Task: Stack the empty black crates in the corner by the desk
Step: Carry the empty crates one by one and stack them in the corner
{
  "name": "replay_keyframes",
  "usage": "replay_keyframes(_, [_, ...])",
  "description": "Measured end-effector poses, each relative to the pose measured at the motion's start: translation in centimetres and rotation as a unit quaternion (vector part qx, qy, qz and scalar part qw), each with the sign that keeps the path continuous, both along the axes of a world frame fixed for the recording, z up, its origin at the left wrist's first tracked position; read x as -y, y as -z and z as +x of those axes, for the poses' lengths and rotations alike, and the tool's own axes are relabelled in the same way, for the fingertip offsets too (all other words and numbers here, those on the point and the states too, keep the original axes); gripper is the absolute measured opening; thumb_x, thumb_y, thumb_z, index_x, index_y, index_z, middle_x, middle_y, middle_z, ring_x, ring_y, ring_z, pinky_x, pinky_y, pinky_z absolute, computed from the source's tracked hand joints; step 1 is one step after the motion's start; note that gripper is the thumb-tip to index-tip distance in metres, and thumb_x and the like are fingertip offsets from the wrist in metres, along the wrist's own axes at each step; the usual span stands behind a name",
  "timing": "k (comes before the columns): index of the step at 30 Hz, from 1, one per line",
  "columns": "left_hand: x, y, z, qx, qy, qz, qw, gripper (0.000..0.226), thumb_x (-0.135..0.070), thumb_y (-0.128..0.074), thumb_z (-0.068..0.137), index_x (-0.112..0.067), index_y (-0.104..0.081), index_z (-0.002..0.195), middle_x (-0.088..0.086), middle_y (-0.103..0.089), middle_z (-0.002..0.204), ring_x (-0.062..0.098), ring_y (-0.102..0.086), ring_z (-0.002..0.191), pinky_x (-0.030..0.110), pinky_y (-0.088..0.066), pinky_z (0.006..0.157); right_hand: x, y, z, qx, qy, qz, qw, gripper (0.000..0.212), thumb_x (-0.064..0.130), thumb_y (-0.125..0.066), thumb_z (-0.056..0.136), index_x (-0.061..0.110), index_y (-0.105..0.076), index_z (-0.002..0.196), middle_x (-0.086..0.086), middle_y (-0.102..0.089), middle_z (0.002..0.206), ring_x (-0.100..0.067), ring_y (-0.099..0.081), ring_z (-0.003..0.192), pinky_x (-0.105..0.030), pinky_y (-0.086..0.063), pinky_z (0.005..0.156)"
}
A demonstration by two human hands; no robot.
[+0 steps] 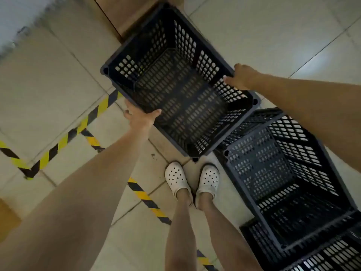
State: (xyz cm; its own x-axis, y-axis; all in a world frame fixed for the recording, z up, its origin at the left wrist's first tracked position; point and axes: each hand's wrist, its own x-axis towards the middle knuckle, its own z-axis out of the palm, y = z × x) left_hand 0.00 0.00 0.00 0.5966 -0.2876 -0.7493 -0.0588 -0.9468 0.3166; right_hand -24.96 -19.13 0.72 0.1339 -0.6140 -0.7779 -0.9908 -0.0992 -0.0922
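Note:
I hold an empty black perforated crate [175, 90] above the tiled floor, its open top facing me. My left hand [139, 118] grips its near-left rim. My right hand [241, 77] grips the far-right rim. To the lower right stands a second black crate [283, 173], seemingly set on another. A further crate [322, 255] shows at the bottom right corner. All look empty.
My feet in white clogs [192, 179] stand just below the held crate. Yellow-black hazard tape [64, 139] marks the floor to the left and runs past my feet. A brown furniture panel [125, 12] rises at the top centre, a pale wall at the top left.

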Motion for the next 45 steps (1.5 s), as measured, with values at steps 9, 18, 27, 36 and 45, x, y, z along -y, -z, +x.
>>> replay_keyframes(9, [-2.8, 4.6, -1.8, -0.164, -0.18, -0.032, 0.969, 0.09, -0.031, -0.077, 0.082, -0.024, -0.019, 0.151, 0.01, -0.041, 0.15, 0.033, -0.047, 0.132, 0.05, -0.047, 0.101, 0.1, 4.7, -0.5, 0.044, 0.144, -0.028, 0.988, 0.086, 0.054, -0.047, 0.095, 0.002, -0.01, 0.153, -0.019, -0.015, 0.159, -0.036, -0.025, 0.143, -0.042, -0.029, 0.113])
replay_keyframes(18, [-2.3, 4.1, 0.2, -0.21, -0.208, 0.015, 0.955, 0.082, -0.045, -0.078, 0.076, -0.013, -0.04, 0.142, 0.01, -0.051, 0.138, 0.031, -0.055, 0.12, 0.044, -0.046, 0.096, -0.3, 5.3, -0.2, 0.059, 0.219, 0.038, 0.973, 0.086, 0.06, -0.049, 0.091, 0.004, -0.024, 0.151, -0.02, -0.038, 0.149, -0.037, -0.042, 0.132, -0.042, -0.037, 0.11])
replay_keyframes(27, [-3.4, -0.4, 4.7, -0.119, -0.165, -0.02, 0.979, 0.084, -0.043, -0.078, 0.078, -0.006, -0.037, 0.142, 0.011, -0.051, 0.139, 0.032, -0.051, 0.125, 0.043, -0.048, 0.094, -3.8, 1.2, 1.9, -0.004, 0.15, 0.077, 0.986, 0.089, 0.062, -0.038, 0.094, -0.002, -0.013, 0.152, -0.024, -0.03, 0.153, -0.038, -0.038, 0.135, -0.039, -0.037, 0.105])
replay_keyframes(36, [-6.9, -7.8, 9.6, -0.049, -0.06, 0.001, 0.997, 0.079, -0.058, -0.064, 0.084, 0.001, -0.046, 0.133, 0.018, -0.062, 0.122, 0.035, -0.059, 0.109, 0.045, -0.051, 0.09, -5.1, -7.3, 6.5, -0.002, 0.081, 0.124, 0.989, 0.072, 0.052, -0.042, 0.098, -0.003, -0.033, 0.144, -0.021, -0.044, 0.144, -0.036, -0.05, 0.123, -0.036, -0.048, 0.085])
replay_keyframes(45, [-15.3, -15.0, 14.2, 0.002, -0.039, 0.013, 0.999, 0.034, -0.018, -0.069, 0.088, 0.004, -0.06, 0.112, 0.023, -0.066, 0.11, 0.036, -0.063, 0.099, 0.042, -0.051, 0.08, -9.1, -16.1, 12.6, -0.031, -0.023, 0.153, 0.988, 0.044, 0.023, -0.044, 0.1, 0.001, -0.04, 0.138, -0.02, -0.054, 0.133, -0.026, -0.062, 0.095, -0.034, -0.053, 0.081])
